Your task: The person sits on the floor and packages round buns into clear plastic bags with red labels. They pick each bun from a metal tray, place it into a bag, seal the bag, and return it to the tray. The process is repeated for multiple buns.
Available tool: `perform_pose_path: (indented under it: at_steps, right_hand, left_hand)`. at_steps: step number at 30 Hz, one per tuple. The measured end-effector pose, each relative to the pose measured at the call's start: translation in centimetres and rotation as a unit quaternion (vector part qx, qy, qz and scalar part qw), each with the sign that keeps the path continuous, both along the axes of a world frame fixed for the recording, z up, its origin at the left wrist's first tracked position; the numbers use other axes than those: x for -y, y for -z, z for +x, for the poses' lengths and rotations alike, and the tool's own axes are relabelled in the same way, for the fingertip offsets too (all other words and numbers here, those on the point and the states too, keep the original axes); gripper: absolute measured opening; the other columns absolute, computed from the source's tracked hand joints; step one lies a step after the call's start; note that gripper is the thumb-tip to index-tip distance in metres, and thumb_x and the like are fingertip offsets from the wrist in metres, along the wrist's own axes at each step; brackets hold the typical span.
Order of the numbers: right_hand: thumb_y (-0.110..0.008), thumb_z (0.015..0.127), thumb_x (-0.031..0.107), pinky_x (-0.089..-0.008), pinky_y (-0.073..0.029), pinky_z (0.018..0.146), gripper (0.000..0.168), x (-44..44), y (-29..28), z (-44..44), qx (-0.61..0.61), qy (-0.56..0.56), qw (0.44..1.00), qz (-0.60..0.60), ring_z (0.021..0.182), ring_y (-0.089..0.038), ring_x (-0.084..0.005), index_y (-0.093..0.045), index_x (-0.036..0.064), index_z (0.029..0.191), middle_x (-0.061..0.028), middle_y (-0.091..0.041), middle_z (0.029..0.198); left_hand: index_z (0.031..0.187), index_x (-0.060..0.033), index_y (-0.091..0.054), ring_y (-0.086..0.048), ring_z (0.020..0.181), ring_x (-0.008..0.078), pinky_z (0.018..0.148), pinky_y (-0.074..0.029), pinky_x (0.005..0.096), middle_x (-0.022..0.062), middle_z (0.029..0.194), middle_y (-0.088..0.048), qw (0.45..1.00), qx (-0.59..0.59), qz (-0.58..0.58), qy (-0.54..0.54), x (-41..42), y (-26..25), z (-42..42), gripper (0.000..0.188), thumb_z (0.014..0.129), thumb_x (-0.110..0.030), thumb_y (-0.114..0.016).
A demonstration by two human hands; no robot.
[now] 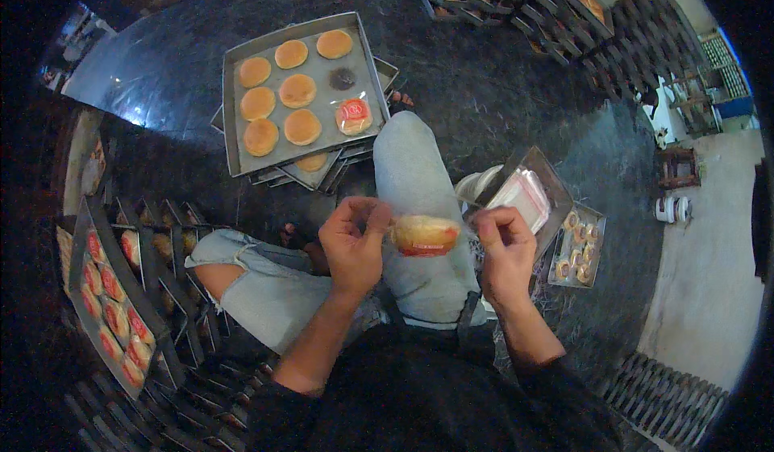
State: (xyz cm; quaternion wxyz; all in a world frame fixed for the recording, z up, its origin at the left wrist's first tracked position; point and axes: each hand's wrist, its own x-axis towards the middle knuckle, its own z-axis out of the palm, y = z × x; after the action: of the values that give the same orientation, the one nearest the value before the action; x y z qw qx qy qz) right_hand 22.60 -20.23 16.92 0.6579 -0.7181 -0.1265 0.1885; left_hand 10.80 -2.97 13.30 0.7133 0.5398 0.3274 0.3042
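Note:
A bun in a clear plastic bag with a red printed band (pixel 426 235) is stretched between my two hands above my lap. My left hand (pixel 355 243) pinches the bag's left end, and my right hand (pixel 505 249) pinches its right end. Ahead, a metal baking tray (pixel 233 113) rests on a stack of trays; it holds several bare round buns (pixel 298 91) and one bagged bun (pixel 354 116) at its near right corner. A dark spot marks the tray above that bagged bun. Right of my knee, a stack of printed plastic bags (pixel 525 201) lies in a metal tray (pixel 559 195).
Stacked trays stand at left, the top one (pixel 81 282) holding several bagged buns (pixel 115 316). A smaller tray with wrapped pastries (pixel 579 246) sits at right on the dark floor. Further stacked trays (pixel 647 34), a wooden stool (pixel 678 168) and white buckets (pixel 667 209) stand beyond.

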Motion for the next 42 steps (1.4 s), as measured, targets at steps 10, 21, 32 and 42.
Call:
perform_pose_path:
  at_steps: [10,21,32,42]
  right_hand:
    - [-0.073,0.093,0.016,-0.0245,-0.047,0.066,0.015,1.0,-1.8,-1.3,-0.069,-0.019,0.997,-0.041,0.072,-0.059,-0.008,-0.07,0.002,0.092,0.0,-0.068,0.081]
    - [-0.075,0.091,0.01,-0.0223,-0.042,0.058,0.012,6.0,3.8,-4.8,0.011,0.038,0.985,-0.171,0.062,-0.05,-0.0047,-0.067,0.003,0.085,0.0035,-0.06,0.072]
    - [-0.073,0.082,0.001,-0.045,-0.043,0.11,0.066,-8.0,3.7,0.0,0.373,-0.259,0.888,0.071,0.131,-0.053,-0.037,-0.045,0.003,0.142,-0.0215,-0.053,0.141]
    - [-0.076,0.081,0.024,-0.0605,-0.033,0.113,0.054,-10.4,6.5,2.0,0.502,-0.459,0.709,-0.187,0.14,-0.044,-0.0329,-0.061,0.008,0.13,-0.014,-0.054,0.144]
  left_hand:
    - [0.096,0.0009,-0.07,-0.064,0.081,0.009,0.076,-0.05,0.0253,0.0033,0.087,-0.071,0.999,-0.03,-0.025,0.023,0.5,-0.4,-2.5,0.013,0.096,-0.012,-0.072]
    - [0.096,-0.0023,-0.066,-0.061,0.077,0.0065,0.068,-0.049,0.0237,0.0,0.085,-0.068,0.993,-0.082,-0.028,0.082,4.0,5.1,-5.1,0.015,0.096,-0.016,-0.072]
    - [0.131,-0.0037,-0.056,-0.063,0.103,0.0172,0.087,-0.051,0.0311,0.0086,0.119,-0.063,0.974,0.063,-0.175,-0.13,-1.2,4.4,-3.6,0.041,0.101,-0.03,-0.064]
    - [0.128,-0.0023,-0.058,-0.062,0.107,0.0179,0.09,-0.05,0.0313,0.0086,0.119,-0.064,0.985,-0.141,-0.058,-0.08,-3.0,13.9,-11.9,0.036,0.1,-0.024,-0.066]
